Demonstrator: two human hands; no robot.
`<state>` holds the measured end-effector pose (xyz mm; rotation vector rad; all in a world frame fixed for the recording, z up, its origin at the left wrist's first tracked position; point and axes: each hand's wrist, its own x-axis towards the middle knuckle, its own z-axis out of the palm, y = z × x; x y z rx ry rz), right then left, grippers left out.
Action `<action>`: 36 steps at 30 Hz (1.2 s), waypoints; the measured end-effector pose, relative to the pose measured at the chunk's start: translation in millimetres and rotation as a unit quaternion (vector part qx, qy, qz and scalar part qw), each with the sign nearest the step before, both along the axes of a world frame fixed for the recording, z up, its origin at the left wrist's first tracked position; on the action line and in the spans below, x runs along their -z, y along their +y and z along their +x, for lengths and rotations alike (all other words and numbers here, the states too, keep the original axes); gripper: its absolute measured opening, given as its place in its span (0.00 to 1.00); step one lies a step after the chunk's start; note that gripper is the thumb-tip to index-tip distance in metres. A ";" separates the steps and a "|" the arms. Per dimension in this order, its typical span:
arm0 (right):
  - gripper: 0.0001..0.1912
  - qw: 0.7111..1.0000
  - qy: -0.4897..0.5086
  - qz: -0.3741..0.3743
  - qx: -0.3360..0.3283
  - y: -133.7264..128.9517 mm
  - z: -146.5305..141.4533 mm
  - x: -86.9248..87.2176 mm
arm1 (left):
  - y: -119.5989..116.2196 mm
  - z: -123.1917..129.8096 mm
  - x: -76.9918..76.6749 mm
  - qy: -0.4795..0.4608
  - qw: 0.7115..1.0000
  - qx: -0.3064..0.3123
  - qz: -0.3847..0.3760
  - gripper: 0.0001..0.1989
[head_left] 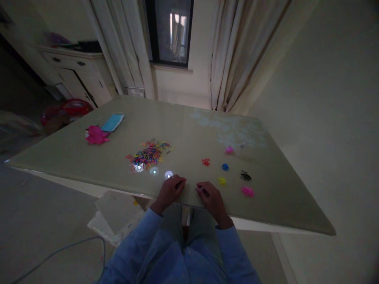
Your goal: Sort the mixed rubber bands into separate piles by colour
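Note:
My left hand (171,190) rests at the table's front edge, its fingers curled with thumb and forefinger together. Facing it across a small gap, my right hand (211,198) has its fingers pinched; whatever either holds is too small to make out. Left of them lies a mixed heap of small, thin coloured pieces (148,154), apparently rubber bands. To the right are single-colour piles: red (205,161), blue (225,167), yellow (222,181), black (245,176), and pink ones at the front (247,191) and farther back (229,150).
On the table (174,122), a blue face mask (113,122) and a crumpled pink thing (96,135) lie at the left. A small clear piece (243,145) is near the back pink pile. Curtains, a window (171,31) and a cabinet (74,75) stand beyond.

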<state>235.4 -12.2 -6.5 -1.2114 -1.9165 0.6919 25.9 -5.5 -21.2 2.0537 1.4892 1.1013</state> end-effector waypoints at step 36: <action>0.10 0.999 0.030 -0.016 0.015 3.7 7.6 8.8 | 6.9 -72.0 -11.6 0.181 0.919 -0.339 -0.090 0.14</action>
